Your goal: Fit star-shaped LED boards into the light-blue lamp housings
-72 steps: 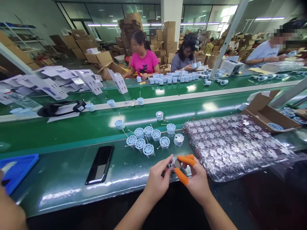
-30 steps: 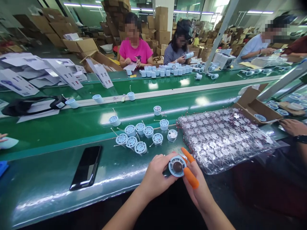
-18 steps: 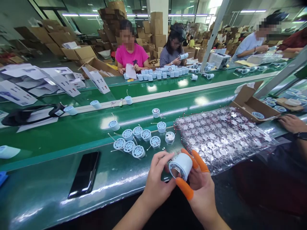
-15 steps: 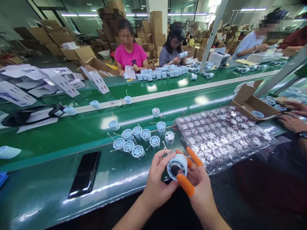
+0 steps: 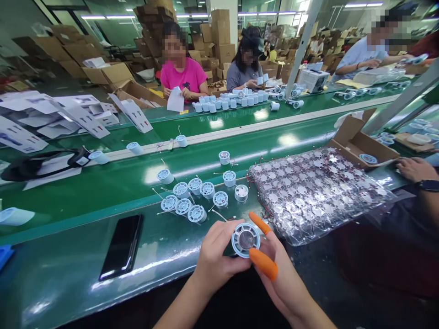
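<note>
A round light-blue motor housing [image 5: 246,240] with a grey metal centre faces up between my hands, near the green bench's front edge. My left hand [image 5: 217,249] grips its left side, and a thin cable sticks out above those fingers. Orange finger covers sit on the thumb and a finger of my right hand [image 5: 276,265]; the thumb touches the housing's lower right rim and the covered finger is raised above it. Several similar housings [image 5: 183,206] with cables stand on the bench beyond my left hand. A plastic-covered sheet of silvery parts [image 5: 308,192] lies to the right.
A black phone [image 5: 121,246] lies at the left. An open cardboard box [image 5: 380,153] stands at the right, near another person's hand [image 5: 416,170]. Across the green conveyor [image 5: 123,180], people handle parts beside white cartons [image 5: 61,112]. A slanted metal post [image 5: 303,48] rises behind.
The housing has tilted so its grey centre faces me more squarely. My right thumb has moved from its centre to its rim. Both hands have shifted slightly left.
</note>
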Demonstrator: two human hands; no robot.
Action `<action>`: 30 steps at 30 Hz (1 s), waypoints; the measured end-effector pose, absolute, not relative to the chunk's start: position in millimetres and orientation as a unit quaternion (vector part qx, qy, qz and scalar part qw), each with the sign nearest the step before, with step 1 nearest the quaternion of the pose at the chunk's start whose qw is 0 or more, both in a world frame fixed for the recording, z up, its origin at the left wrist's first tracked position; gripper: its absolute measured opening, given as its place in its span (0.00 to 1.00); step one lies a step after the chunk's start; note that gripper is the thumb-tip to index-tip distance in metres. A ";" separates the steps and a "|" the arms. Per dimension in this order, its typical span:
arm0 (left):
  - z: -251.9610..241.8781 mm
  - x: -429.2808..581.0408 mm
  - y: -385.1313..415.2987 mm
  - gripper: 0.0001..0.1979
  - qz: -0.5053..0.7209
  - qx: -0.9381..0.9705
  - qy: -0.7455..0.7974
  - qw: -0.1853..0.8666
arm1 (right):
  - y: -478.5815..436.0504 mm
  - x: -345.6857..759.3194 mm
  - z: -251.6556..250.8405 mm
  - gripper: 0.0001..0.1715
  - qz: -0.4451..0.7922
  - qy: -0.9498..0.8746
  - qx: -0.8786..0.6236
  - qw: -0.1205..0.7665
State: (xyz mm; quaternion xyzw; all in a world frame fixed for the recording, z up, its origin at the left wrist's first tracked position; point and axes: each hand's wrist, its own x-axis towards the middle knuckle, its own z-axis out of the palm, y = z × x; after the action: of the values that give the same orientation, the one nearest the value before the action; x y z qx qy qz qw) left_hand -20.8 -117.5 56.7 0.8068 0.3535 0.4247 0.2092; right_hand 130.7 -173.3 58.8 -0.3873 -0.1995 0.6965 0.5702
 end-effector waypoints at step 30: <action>38.1 -57.8 -95.0 0.13 0.195 0.828 0.522 0.067 | -128.2 102.3 -58.7 0.28 0.377 -0.574 -0.548 0.479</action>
State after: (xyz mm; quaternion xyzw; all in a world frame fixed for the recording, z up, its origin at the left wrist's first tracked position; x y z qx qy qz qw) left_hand -57.8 -95.0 38.1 0.8278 0.5219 0.1946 0.0666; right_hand 102.3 -128.2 -58.7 -0.5478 -0.5737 0.3766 0.4786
